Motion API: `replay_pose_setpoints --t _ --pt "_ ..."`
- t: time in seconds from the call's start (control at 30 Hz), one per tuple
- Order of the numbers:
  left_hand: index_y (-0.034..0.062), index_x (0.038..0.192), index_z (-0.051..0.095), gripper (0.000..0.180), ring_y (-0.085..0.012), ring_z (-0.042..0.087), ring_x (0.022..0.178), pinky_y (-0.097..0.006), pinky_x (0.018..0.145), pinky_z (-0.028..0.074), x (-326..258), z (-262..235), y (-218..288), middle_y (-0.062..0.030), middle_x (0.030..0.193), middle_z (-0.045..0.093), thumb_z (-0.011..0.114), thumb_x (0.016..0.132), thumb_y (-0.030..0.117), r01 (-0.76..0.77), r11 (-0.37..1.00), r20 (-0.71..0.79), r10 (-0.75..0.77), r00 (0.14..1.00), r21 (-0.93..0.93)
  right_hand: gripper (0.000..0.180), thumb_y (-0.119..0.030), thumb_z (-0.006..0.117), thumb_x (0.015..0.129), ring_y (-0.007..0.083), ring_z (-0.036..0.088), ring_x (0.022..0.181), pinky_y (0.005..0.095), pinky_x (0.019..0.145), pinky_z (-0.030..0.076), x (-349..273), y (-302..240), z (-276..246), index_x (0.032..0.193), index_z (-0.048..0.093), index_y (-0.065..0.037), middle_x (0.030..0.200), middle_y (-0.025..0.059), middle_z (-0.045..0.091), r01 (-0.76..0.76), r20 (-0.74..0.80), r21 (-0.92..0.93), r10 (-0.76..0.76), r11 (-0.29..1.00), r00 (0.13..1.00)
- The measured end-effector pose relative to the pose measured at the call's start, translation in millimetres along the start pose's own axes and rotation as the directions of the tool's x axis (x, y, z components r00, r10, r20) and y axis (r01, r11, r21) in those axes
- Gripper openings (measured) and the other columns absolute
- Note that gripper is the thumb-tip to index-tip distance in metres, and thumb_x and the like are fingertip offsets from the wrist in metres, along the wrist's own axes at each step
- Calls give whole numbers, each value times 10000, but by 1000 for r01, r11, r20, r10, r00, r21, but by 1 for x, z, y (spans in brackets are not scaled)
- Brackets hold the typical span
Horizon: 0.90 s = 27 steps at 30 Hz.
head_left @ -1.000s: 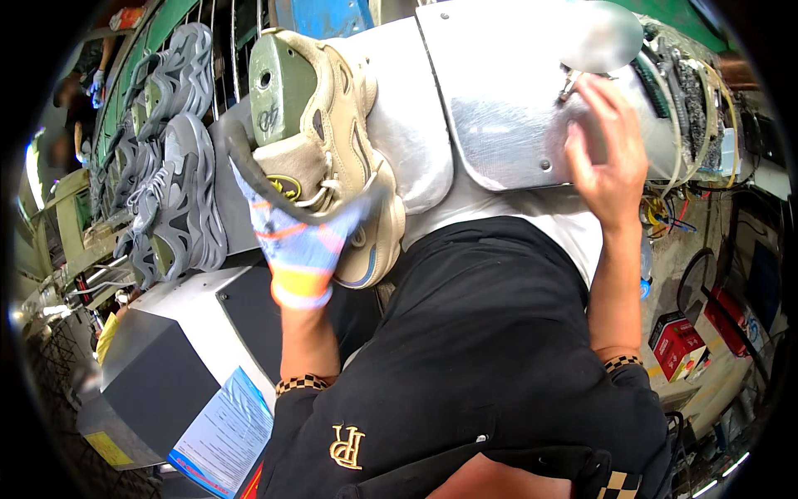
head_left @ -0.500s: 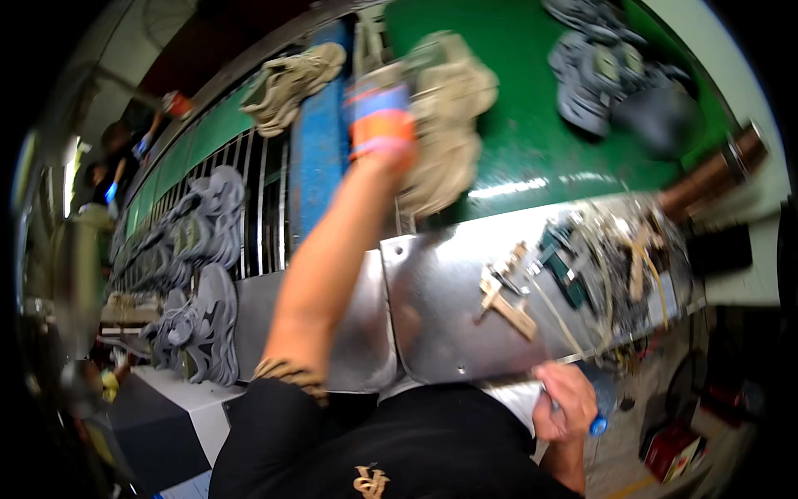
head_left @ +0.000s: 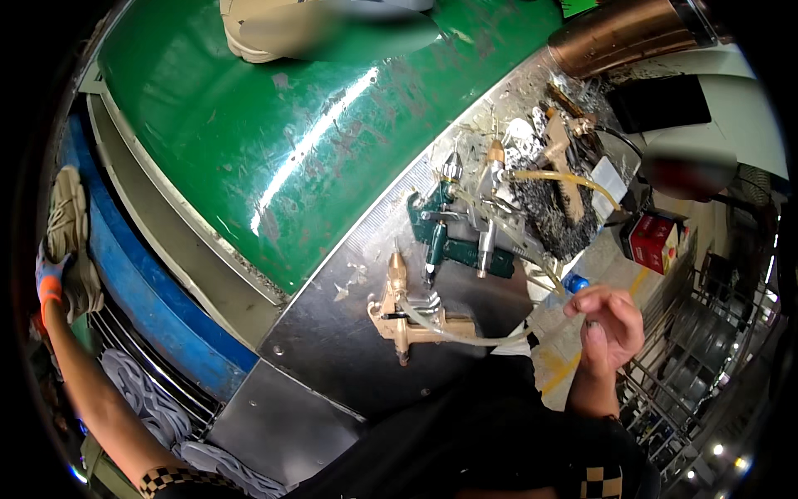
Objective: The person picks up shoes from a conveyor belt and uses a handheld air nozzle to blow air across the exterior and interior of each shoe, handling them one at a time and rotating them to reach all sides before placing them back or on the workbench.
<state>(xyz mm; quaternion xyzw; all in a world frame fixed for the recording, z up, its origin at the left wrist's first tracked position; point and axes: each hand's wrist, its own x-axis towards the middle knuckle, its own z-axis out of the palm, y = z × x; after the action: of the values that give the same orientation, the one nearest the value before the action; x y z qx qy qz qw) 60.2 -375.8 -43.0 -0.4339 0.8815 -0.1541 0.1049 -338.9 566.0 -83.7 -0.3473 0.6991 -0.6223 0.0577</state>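
Touching a tan shoe [head_left: 71, 220] beyond the blue rail [head_left: 166, 291], grip impossible to tell, the left hand [head_left: 51, 273] stood well apart from the right hand [head_left: 611, 328], half-curled and empty past the tabletop's [head_left: 324, 349] edge near a box [head_left: 652, 241], contents unclear.

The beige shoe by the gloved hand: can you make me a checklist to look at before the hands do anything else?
1. Left hand is at the beige shoe: ok, it's right at the shoe.
2. Left grip is firm: cannot tell, it's too small near the picture's edge.
3. Left hand is covered: ok, it wears a glove with an orange cuff.
4. Right hand is covered: not ok, it's bare.
5. Right hand is free: ok as far as I can see, nothing shows in its curled fingers.
6. Tan spray gun is apart from that shoe: ok, it lies on the metal plate.
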Motion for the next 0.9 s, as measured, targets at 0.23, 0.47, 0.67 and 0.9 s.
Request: replay_pose_setpoints --t 0.23,0.47,0.67,0.9 --pt "34 1285 493 703 -325 498 1200 -422 1011 420 -248 -6 156 -174 1291 526 812 698 252 -98 960 -583 -76 809 -262 425 119 552 719 285 662 828 382 719 553 23 -12 19 1138 579 52 944 204 659 288 178 -234 -251 929 952" --pt "28 1092 614 506 -336 573 978 -450 864 469 -553 -63 327 -138 1073 590 852 667 166 -224 929 -604 1 797 -293 398 126 565 738 234 671 852 320 778 550 11 -21 17 1129 609 65 955 180 673 305 129 -297 -278 905 952" --pt "75 1007 599 500 -361 531 887 -471 776 434 -630 -108 397 -134 966 549 800 560 175 -445 722 -325 312 893 -529 420 125 555 779 210 669 846 315 802 539 17 -31 38 1187 602 36 990 144 670 404 341 -129 -343 905 875" --pt "106 1347 481 851 -337 461 1177 -485 1015 351 -551 -179 488 -141 1303 492 795 602 374 -652 712 -265 596 758 -263 355 -92 626 793 318 575 1041 433 909 462 59 15 90 1142 585 -38 1148 131 610 680 716 -627 -64 379 695"
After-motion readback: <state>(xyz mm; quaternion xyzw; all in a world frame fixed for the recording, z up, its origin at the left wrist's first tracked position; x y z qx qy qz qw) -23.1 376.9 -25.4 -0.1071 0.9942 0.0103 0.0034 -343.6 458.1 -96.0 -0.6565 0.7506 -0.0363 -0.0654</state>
